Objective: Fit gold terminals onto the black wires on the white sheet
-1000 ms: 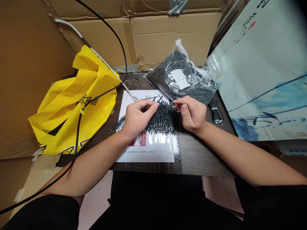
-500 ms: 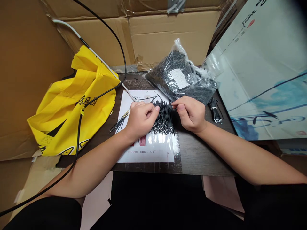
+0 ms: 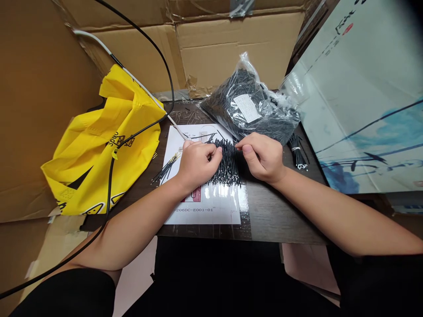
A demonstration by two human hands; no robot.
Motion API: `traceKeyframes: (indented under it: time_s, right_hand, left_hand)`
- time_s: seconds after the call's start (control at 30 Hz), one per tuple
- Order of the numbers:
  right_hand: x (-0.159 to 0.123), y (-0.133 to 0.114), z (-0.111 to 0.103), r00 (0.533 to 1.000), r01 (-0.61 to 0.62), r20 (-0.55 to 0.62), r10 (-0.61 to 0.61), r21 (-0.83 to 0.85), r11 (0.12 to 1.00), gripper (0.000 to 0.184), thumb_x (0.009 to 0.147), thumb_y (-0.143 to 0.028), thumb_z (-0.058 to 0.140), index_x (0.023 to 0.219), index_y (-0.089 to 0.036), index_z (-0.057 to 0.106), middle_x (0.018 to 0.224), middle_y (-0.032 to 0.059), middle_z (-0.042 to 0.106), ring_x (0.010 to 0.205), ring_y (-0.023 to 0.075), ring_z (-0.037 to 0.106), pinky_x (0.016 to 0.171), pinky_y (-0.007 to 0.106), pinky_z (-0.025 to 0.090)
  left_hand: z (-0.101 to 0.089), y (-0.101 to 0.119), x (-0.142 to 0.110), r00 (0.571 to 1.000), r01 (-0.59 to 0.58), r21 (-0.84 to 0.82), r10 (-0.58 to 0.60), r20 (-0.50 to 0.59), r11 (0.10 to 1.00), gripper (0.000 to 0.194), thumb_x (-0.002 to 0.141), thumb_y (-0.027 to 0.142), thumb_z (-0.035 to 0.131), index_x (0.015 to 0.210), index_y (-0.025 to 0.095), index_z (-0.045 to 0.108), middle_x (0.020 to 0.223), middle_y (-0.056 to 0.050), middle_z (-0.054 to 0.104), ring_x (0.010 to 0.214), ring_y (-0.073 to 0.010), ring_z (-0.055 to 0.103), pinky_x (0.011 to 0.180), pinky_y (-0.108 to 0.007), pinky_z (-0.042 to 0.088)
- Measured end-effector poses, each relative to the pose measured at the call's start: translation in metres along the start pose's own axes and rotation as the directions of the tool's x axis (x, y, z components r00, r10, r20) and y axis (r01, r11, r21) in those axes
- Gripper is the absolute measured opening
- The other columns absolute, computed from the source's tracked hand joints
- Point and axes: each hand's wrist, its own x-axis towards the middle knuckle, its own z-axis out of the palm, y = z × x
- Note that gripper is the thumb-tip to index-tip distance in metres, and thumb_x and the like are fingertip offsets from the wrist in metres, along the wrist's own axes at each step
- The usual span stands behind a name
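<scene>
A dense row of short black wires (image 3: 228,165) with bright tips lies on a printed sheet (image 3: 211,215). My left hand (image 3: 199,164) is closed over the left side of the wires, and whatever it grips is hidden under the fingers. The end of a white cord (image 3: 175,124) reaches the back of that hand. At the right edge of the row, my right hand (image 3: 262,157) is closed in a pinch, thumb under forefinger. What sits in the pinch is too small to name. Left of my left hand, several black wires with gold-coloured ends (image 3: 168,168) are fanned out.
A clear bag full of black wires (image 3: 228,101) stands behind my hands. A tied wire bundle (image 3: 298,152) lies right of my right hand. A yellow bag (image 3: 132,114) and a black cable (image 3: 108,198) are on the left. Cardboard (image 3: 238,53) walls the back.
My left hand has shifted slightly right over the wires. My right hand stays at the row's right edge, still pinched. The view has tilted very slightly.
</scene>
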Motion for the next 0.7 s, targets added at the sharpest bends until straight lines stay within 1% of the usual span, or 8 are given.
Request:
traceKeyframes:
  time_s: [0.37,0.43,0.47,0.5,0.53,0.57,0.63,0.7]
  right_hand:
    - [0.000,0.001,0.002,1.000,0.000,-0.003,0.000,-0.025,1.000,0.018,0.094,-0.021,0.050,0.087,-0.017,0.066,0.083,0.0041,0.071,0.076,0.0140,0.064,0.073,0.030,0.049]
    - [0.000,0.001,0.001,1.000,-0.003,-0.005,0.003,-0.046,0.999,0.017,0.094,-0.021,0.051,0.088,-0.017,0.066,0.082,0.0039,0.071,0.075,0.0140,0.064,0.073,0.030,0.048]
    - [0.000,0.001,0.001,1.000,0.001,-0.006,-0.002,-0.066,0.998,0.017,0.094,-0.022,0.051,0.088,-0.018,0.066,0.082,0.0038,0.071,0.075,0.0141,0.064,0.073,0.030,0.048]
    - [0.001,0.000,0.000,1.000,0.011,-0.005,-0.011,-0.091,0.996,0.015,0.093,-0.022,0.052,0.088,-0.018,0.066,0.082,0.0038,0.071,0.075,0.0143,0.064,0.073,0.030,0.048]
    - [0.003,-0.002,-0.001,1.000,0.020,-0.003,-0.021,-0.121,0.992,0.014,0.093,-0.023,0.053,0.089,-0.018,0.066,0.083,0.0037,0.072,0.076,0.0146,0.065,0.073,0.030,0.048]
    - [0.006,-0.005,-0.002,1.000,0.027,0.001,-0.027,-0.150,0.988,0.012,0.092,-0.023,0.055,0.090,-0.018,0.066,0.084,0.0036,0.072,0.076,0.0150,0.065,0.074,0.030,0.048]
    - [0.015,-0.012,-0.003,1.000,0.022,0.022,-0.019,-0.192,0.981,0.012,0.092,-0.023,0.055,0.094,-0.019,0.066,0.087,0.0034,0.072,0.078,0.0154,0.064,0.075,0.031,0.047]
    - [0.031,-0.022,0.000,0.998,0.001,0.065,0.013,-0.201,0.980,0.016,0.094,-0.023,0.053,0.102,-0.018,0.066,0.092,0.0044,0.071,0.082,0.0156,0.063,0.077,0.031,0.047]
  left_hand:
    - [-0.004,0.003,-0.001,0.999,0.008,-0.048,-0.007,0.035,0.999,0.058,0.098,0.043,0.045,0.048,0.015,0.040,0.047,0.005,0.045,0.052,-0.0065,0.034,0.074,-0.033,0.031]
    - [-0.007,0.008,-0.007,0.999,-0.033,-0.086,0.035,0.020,0.996,0.057,0.098,0.041,0.044,0.048,0.015,0.039,0.048,0.005,0.045,0.051,-0.0068,0.035,0.070,-0.032,0.030]
    - [-0.008,0.012,-0.011,0.996,-0.083,-0.099,0.085,0.019,0.992,0.055,0.099,0.039,0.043,0.049,0.015,0.041,0.048,0.004,0.046,0.051,-0.0070,0.035,0.068,-0.031,0.030]
    - [-0.010,0.016,-0.015,0.984,-0.173,-0.101,0.175,0.014,0.980,0.053,0.098,0.036,0.044,0.050,0.016,0.042,0.049,0.004,0.047,0.052,-0.0076,0.036,0.067,-0.032,0.029]
    - [-0.011,0.021,-0.019,0.957,-0.287,-0.093,0.289,0.013,0.953,0.050,0.097,0.034,0.047,0.050,0.017,0.044,0.049,0.003,0.048,0.053,-0.0084,0.038,0.066,-0.032,0.029]
    - [-0.012,0.026,-0.024,0.916,-0.400,-0.080,0.402,0.006,0.913,0.048,0.095,0.033,0.050,0.050,0.017,0.046,0.048,0.003,0.049,0.053,-0.0091,0.039,0.066,-0.032,0.029]
    - [-0.012,0.034,-0.031,0.797,-0.604,-0.081,0.602,-0.052,0.793,0.046,0.091,0.035,0.055,0.049,0.018,0.046,0.046,0.003,0.048,0.051,-0.0100,0.038,0.063,-0.033,0.028]
    - [-0.012,0.039,-0.035,0.684,-0.729,-0.094,0.724,-0.089,0.678,0.046,0.089,0.039,0.058,0.049,0.020,0.045,0.044,0.004,0.046,0.048,-0.0109,0.036,0.059,-0.032,0.025]
